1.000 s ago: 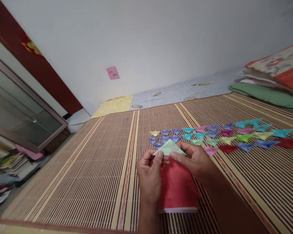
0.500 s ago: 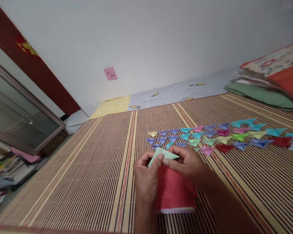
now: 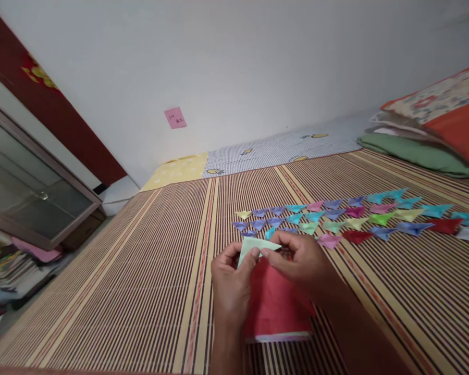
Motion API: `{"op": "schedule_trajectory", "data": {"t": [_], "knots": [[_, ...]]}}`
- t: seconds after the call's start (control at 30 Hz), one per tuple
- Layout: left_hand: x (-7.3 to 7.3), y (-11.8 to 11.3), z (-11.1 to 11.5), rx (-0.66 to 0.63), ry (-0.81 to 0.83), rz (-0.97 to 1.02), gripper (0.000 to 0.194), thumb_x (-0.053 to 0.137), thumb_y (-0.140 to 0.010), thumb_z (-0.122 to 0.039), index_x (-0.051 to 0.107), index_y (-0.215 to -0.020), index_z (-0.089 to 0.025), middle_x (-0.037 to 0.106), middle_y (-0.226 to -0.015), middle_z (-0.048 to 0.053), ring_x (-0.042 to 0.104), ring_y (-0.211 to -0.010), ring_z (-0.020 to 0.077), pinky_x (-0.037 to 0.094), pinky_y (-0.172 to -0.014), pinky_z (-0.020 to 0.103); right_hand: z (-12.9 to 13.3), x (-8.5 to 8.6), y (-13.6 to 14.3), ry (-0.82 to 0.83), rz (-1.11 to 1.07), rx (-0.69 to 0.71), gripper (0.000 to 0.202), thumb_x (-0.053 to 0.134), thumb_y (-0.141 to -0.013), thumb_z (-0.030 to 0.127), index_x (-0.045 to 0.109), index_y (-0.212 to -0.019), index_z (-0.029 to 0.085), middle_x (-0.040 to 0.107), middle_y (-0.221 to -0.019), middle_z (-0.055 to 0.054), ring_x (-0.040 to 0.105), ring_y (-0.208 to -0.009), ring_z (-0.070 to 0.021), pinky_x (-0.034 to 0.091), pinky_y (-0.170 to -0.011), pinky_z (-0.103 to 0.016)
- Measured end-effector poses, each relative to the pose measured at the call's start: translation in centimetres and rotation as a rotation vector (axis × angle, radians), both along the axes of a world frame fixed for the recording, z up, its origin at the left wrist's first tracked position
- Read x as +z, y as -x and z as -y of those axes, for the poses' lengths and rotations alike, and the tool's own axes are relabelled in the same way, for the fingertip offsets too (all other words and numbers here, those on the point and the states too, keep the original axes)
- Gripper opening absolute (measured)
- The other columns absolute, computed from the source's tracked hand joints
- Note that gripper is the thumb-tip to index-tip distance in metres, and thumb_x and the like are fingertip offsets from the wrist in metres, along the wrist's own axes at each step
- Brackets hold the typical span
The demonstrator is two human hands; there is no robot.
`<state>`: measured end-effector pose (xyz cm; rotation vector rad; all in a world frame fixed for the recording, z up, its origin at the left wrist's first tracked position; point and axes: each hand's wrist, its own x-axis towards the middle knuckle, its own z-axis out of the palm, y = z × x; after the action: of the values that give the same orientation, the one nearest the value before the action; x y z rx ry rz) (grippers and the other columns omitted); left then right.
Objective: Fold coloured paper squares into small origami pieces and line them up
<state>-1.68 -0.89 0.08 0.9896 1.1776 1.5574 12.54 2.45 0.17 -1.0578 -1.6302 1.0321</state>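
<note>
A pale green folded paper point(image 3: 255, 246) is held up between both hands, its pointed tip to the right. My left hand point(image 3: 232, 278) pinches its left side, thumb on the near face. With thumb and fingers, my right hand point(image 3: 303, 260) grips it toward the right tip; part of the paper is hidden by the fingers. Below the hands lies a stack of coloured paper point(image 3: 275, 304), red sheet on top, with lighter sheets showing at its near edge. Just beyond are rows of small folded paper boats point(image 3: 355, 224) in many colours.
A striped mat point(image 3: 140, 281) covers the bed. Pillows and a green folded cloth point(image 3: 418, 155) are piled at the far right. A pink note point(image 3: 175, 118) is stuck on the wall. At left stand a glass-door cabinet point(image 3: 35, 192) and a pile of books point(image 3: 11, 268).
The green paper has turned slightly in my fingers, and its right tip has shifted a little left. The whole view has moved slightly. Both hands keep hold of the paper.
</note>
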Motion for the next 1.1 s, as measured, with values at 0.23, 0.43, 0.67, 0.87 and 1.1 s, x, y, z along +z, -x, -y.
{"op": "schedule_trajectory", "data": {"t": [0.23,0.43,0.67,0.87,1.1], "knots": [[-1.1,0.5,-0.1,-0.122,-0.018,0.140,0.015,0.082,-0.082,-0.027,0.075,-0.080,-0.014,0.070,-0.072,0.001,0.059,-0.068,0.0118,0.047,-0.069,0.023,0.2,0.3,-0.6,0.012,0.000,0.122,0.023,0.063,-0.087,0.034,0.064,-0.070,0.018,0.047,-0.060,0.005,0.040,-0.059,-0.0121,0.028,-0.054,-0.027],[-1.2,0.6,-0.3,-0.125,0.025,0.243,0.017,0.085,-0.077,-0.026,0.073,-0.077,-0.013,0.067,-0.068,0.001,0.056,-0.064,0.0114,0.045,-0.067,0.022,-0.4,0.4,-2.4,0.043,-0.153,0.125,0.028,0.061,-0.091,0.032,0.060,-0.066,0.020,0.054,-0.059,0.004,0.047,-0.056,-0.0123,0.037,-0.055,-0.026],[0.1,0.8,0.3,-0.177,0.044,-0.089,0.022,0.079,-0.081,-0.032,0.071,-0.074,-0.014,0.061,-0.067,0.000,0.049,-0.064,0.0122,0.038,-0.061,0.023,-0.6,0.1,-2.5,0.050,-0.096,0.086,0.017,0.074,-0.083,0.036,0.075,-0.092,0.021,0.064,-0.075,0.000,0.054,-0.067,-0.0153,0.042,-0.061,-0.028],[0.1,0.0,0.2,-0.195,-0.003,-0.208,0.022,0.078,-0.081,-0.031,0.070,-0.068,-0.015,0.058,-0.068,0.000,0.048,-0.067,0.0143,0.038,-0.063,0.026,-0.1,0.1,-0.3,-0.067,-0.176,0.092,0.014,0.070,-0.086,0.027,0.070,-0.074,0.020,0.058,-0.066,0.003,0.049,-0.062,-0.0127,0.037,-0.058,-0.027],[0.3,0.4,0.5,-0.168,-0.075,-0.286,0.027,0.069,-0.091,-0.033,0.071,-0.071,-0.016,0.059,-0.068,0.000,0.051,-0.068,0.0154,0.040,-0.066,0.027,-0.6,-0.5,-0.9,0.046,-0.296,0.064,0.022,0.072,-0.086,0.035,0.064,-0.072,0.019,0.056,-0.066,0.002,0.049,-0.063,-0.0135,0.038,-0.059,-0.027]]}}
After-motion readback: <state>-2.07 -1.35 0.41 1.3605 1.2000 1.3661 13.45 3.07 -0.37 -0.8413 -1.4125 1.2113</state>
